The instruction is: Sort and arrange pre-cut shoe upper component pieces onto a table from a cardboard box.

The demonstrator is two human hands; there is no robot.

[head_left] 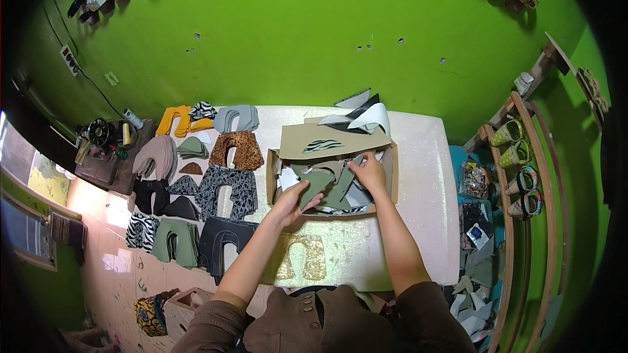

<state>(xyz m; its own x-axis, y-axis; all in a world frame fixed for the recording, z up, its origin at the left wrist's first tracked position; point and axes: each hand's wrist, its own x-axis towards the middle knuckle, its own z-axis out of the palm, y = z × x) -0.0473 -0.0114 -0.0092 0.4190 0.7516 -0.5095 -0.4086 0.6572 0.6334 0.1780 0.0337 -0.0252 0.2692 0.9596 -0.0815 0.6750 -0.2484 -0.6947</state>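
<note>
Over an open cardboard box [391, 176] of cut scraps, my left hand [291, 207] holds a flat olive-green cut piece [316, 184] between thumb and fingers. My right hand [370, 174] pinches the upper end of a narrow green strip [343, 186] at the box's right side. Whether the strip and the left hand's piece are joined, I cannot tell. A beige board [297, 137] with a zebra-patterned scrap [323, 146] on it covers the far part of the box. White and grey scraps show beneath my hands.
Stacks of U-shaped cut pieces line the table's left: leopard [237, 150], patterned grey [229, 193], green [175, 243], black [226, 238]. A glittery gold piece [297, 258] lies near me. Thread spools [127, 134] stand far left; a wooden rack [543, 222] with sandals [510, 133] stands right.
</note>
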